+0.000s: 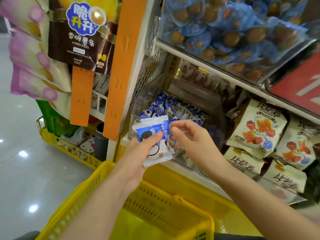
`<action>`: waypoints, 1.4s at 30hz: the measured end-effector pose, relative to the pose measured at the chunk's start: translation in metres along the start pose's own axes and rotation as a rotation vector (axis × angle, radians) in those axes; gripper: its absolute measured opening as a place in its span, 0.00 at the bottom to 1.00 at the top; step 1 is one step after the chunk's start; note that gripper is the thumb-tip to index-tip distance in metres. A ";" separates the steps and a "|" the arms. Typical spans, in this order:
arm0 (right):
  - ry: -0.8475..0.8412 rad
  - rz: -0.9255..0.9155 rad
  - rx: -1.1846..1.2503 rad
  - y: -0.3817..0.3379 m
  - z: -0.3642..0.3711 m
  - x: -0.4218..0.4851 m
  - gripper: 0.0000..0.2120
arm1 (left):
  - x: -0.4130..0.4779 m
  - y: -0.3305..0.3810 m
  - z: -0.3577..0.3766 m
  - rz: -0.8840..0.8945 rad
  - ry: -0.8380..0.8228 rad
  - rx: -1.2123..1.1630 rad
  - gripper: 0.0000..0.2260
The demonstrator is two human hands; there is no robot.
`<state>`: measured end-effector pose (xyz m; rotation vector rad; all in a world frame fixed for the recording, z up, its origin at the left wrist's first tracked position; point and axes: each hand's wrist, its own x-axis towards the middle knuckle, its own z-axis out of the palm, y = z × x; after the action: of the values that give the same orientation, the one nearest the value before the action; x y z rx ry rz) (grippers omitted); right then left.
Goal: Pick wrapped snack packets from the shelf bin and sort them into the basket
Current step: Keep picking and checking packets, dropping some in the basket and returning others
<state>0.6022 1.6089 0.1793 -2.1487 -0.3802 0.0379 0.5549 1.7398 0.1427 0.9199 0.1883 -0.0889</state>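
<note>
Clutching white-and-blue wrapped cookie packets [153, 135] in curled left hand [138, 153], pinching their top edge between right hand [192, 138] thumb and forefinger, above yellow perforated plastic basket [93, 181].

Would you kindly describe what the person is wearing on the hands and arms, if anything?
The left hand and right hand are bare, with no gloves. No ring, watch or bracelet shows. Both forearms are uncovered down to the frame's lower edge, with no sleeve in view.

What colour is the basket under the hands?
The basket is yellow; the head view shows it best.
</note>
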 end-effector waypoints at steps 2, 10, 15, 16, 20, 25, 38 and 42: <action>-0.011 0.075 -0.047 0.000 -0.003 0.006 0.11 | -0.001 0.003 -0.001 -0.006 0.004 -0.005 0.18; -0.197 0.216 0.085 0.001 -0.002 0.030 0.10 | 0.004 0.012 -0.003 -0.007 -0.038 0.016 0.11; -0.103 0.247 0.108 0.001 -0.011 0.063 0.06 | 0.011 0.014 -0.003 -0.005 0.007 0.039 0.11; -0.033 0.238 0.111 0.003 -0.014 0.073 0.06 | 0.012 0.014 -0.004 -0.002 0.031 0.035 0.09; 0.306 0.193 -0.017 0.022 -0.018 0.118 0.08 | 0.020 0.011 -0.006 -0.007 0.123 0.026 0.01; 0.444 0.197 -0.292 0.053 -0.015 0.145 0.14 | 0.027 0.009 -0.006 0.006 0.158 0.017 0.03; 0.148 0.249 -0.618 0.062 -0.022 0.166 0.11 | 0.033 0.005 -0.009 -0.034 0.151 -0.008 0.09; 0.095 0.240 -0.659 0.064 -0.017 0.168 0.15 | 0.032 0.004 -0.005 -0.060 0.146 0.013 0.11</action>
<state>0.7815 1.6096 0.1568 -2.8264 -0.0735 -0.0623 0.5866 1.7459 0.1365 0.9344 0.3510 -0.0792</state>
